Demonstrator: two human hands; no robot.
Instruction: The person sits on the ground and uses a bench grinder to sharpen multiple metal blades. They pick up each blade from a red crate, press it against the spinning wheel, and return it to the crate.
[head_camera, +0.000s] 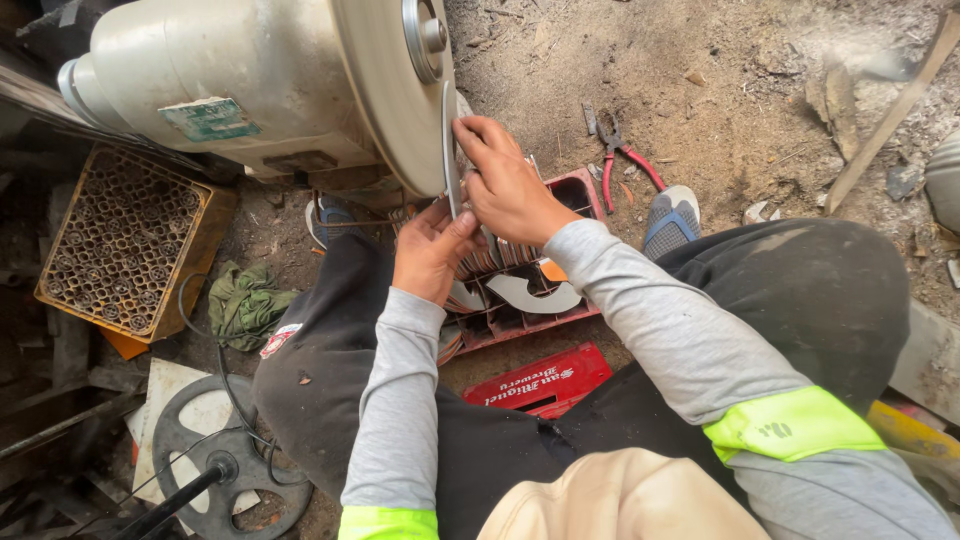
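A thin curved metal blade (449, 150) stands on edge against the big disc (385, 90) of a cream-coloured grinding machine (220, 80). My right hand (505, 180) presses on the blade from the right, fingers spread along it. My left hand (432, 250) grips the blade's lower end from below. Just under my hands lies a red plastic crate (580, 188) holding several more curved metal blades (530, 293), between my knees.
Red-handled pliers (625, 155) lie on the dirt beyond the crate. A yellow crate of tubes (125, 240) sits at the left, a green rag (245, 300) beside it. A grey wheel (225, 465) lies at the lower left. A wooden stick (895, 110) leans at the right.
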